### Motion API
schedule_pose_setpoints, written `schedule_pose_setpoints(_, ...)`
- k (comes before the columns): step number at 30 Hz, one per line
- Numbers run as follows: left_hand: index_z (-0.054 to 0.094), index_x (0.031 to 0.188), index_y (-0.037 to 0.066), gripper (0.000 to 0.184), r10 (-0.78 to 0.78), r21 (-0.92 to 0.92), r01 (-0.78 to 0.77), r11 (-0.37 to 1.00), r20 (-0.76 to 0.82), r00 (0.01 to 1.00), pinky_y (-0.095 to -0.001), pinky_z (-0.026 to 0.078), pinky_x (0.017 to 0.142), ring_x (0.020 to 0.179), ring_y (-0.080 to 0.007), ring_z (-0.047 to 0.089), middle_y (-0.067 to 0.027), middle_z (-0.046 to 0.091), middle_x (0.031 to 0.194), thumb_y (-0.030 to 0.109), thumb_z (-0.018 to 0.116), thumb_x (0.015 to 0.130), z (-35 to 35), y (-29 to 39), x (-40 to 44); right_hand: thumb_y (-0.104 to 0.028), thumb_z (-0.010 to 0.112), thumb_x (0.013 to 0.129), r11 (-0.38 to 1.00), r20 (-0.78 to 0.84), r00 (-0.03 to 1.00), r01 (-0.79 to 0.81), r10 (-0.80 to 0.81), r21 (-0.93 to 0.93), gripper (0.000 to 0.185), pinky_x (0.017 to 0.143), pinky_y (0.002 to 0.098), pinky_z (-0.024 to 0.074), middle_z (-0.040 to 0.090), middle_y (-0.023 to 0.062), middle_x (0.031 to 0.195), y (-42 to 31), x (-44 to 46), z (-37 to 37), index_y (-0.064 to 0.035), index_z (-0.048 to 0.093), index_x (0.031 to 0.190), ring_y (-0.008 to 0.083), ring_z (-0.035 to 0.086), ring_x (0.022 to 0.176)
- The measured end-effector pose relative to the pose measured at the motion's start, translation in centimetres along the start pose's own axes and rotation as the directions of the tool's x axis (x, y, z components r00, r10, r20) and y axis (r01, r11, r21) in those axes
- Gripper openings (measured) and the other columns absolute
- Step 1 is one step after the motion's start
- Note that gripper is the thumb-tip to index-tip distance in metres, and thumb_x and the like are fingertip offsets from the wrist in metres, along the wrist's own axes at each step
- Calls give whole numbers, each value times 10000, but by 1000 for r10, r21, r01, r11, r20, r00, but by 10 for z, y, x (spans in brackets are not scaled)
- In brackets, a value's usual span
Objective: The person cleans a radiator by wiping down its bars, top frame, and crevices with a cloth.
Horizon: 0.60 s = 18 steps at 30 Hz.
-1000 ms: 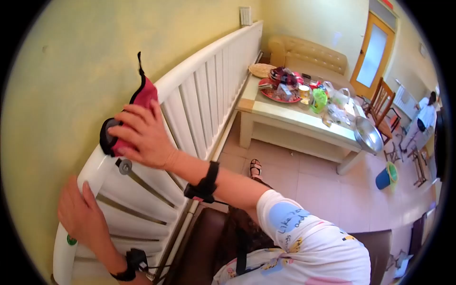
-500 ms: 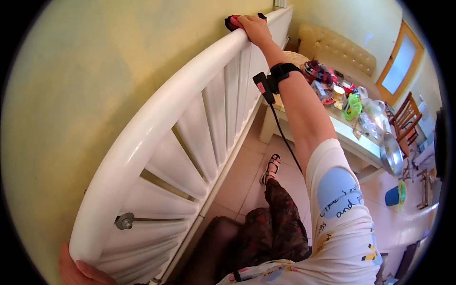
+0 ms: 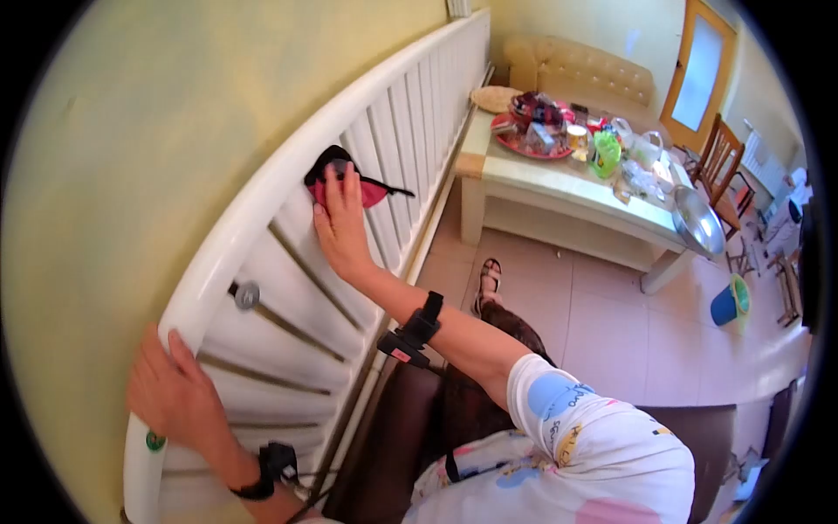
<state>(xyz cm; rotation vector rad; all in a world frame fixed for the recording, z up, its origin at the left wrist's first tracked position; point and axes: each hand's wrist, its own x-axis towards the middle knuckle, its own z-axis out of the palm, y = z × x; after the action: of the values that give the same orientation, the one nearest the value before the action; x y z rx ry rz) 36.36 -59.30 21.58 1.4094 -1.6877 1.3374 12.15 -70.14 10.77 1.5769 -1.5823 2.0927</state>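
Note:
A long white radiator (image 3: 229, 240) runs along the wall, its top rail curving toward me. My left hand (image 3: 175, 389) grips the near end of this rail, with the thumb on top and the fingers over the wall side. A green round sticker (image 3: 154, 440) shows just below it. Against the radiator's front, beneath the rail, my right hand (image 3: 345, 231) presses a red and black cloth (image 3: 374, 190) with extended fingers. One dark strip of the cloth hangs off to the right. Between my hands a metal fitting (image 3: 247, 295) sticks out of the radiator.
Right of the radiator stands a pale table (image 3: 559, 196) crowded with bags, a red tray and a metal basin (image 3: 696, 218). A blue bin (image 3: 726, 306) and wooden chair (image 3: 720, 162) are farther right. Behind is a tan sofa (image 3: 585, 70); a brown seat (image 3: 401, 428) is below me.
My right hand has brought the cloth from the rail's far top down to the front, closer to me. My left hand has shifted up along the rail, and the view has turned.

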Motion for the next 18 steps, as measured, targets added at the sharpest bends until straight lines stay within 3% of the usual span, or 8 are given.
schedule_pose_setpoints(6,610,973,135,221,-22,16,24,1000,-112,993,-361,411,665,764,-231,566,-28,598,827,335,569,890,4,-2,1,-191,494,910,981,102,982,-167,157,98,576,1076,395,240,269,225,1436,-6,-63,-2,-58,262,1420,384,285,1309)
schedule_pose_setpoints(9,609,947,145,223,-23,29,25,999,-81,996,-349,403,645,736,-213,558,-15,582,791,354,584,870,3,1,2,-101,549,842,988,236,962,-152,138,41,583,1072,378,265,391,190,1358,-21,-100,-28,-47,334,1381,361,348,1274)
schedule_pose_setpoints(12,604,912,143,221,-24,24,27,999,-112,993,-348,397,632,716,-202,548,-12,555,750,358,589,862,3,2,1,-13,560,786,982,300,952,-108,58,153,610,1046,368,312,428,177,1322,-1,-139,-14,-53,367,1362,346,397,1236)
schedule_pose_setpoints(14,636,983,146,215,-30,1,30,1000,-89,996,-356,419,620,705,-212,573,-17,605,773,323,593,869,0,1,1,8,573,782,802,400,832,-515,383,302,590,975,312,389,504,138,1278,-6,-122,-20,-35,401,1345,242,489,1160)
schedule_pose_setpoints(15,636,983,146,215,-35,37,37,999,-65,997,-356,419,620,705,-212,573,-17,605,773,323,593,869,0,-1,0,-25,591,808,771,366,831,-539,420,339,569,930,292,422,532,120,1251,-34,-106,-26,-25,401,1345,208,512,1123)
schedule_pose_setpoints(16,629,1010,137,207,-33,-80,24,996,-113,993,-354,432,653,735,-218,584,-24,621,824,278,603,860,0,-1,-1,-50,589,835,880,265,939,-306,217,363,552,902,287,441,515,109,1263,-44,-95,-25,-21,391,1350,195,514,1105)
schedule_pose_setpoints(17,622,1036,128,212,-34,-197,2,980,-158,987,-352,446,686,765,-225,594,-31,638,875,233,614,851,-3,-1,-4,-53,585,843,829,233,955,-276,182,486,537,881,294,447,512,111,1253,-78,-78,-29,-36,402,1347,191,515,1093)
schedule_pose_setpoints(18,622,1036,128,212,-30,-162,9,987,-131,991,-352,446,686,765,-225,594,-31,638,875,233,614,851,-8,2,-12,-43,577,846,884,203,972,-194,116,424,522,835,299,461,513,131,1225,-94,-67,-30,-61,417,1342,207,533,1050)
